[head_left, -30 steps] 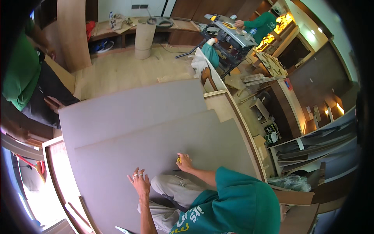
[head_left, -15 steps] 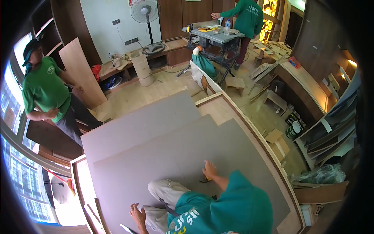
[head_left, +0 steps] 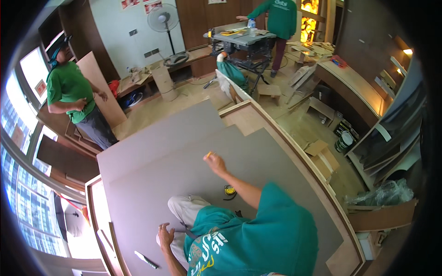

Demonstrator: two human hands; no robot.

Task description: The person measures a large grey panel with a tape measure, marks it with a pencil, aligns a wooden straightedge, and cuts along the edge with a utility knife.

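Note:
Large grey panels (head_left: 161, 172) lie stacked and stepped on a wooden frame, and I am sitting on them. My right hand (head_left: 215, 164) is stretched forward over the panels, closed on a short yellow pencil (head_left: 209, 155). Below that forearm rests a yellow and black tape measure (head_left: 229, 190). My left hand (head_left: 166, 235) is beside my knee, its fingers apart and nothing in it. A knife with a dark handle (head_left: 146, 260) lies on the panel to the left of my left hand.
A co-worker in green (head_left: 73, 92) stands at the left by the windows. Another person (head_left: 280, 23) stands behind a table saw (head_left: 244, 39) at the back. The frame's raised wooden edge (head_left: 294, 161) runs along the right. Beyond it are cardboard (head_left: 322, 158) and a bucket (head_left: 344, 141).
My right hand has moved forward and left, away from the tape measure, and the pencil now shows in it. My left hand has shifted slightly. The co-worker at left has turned.

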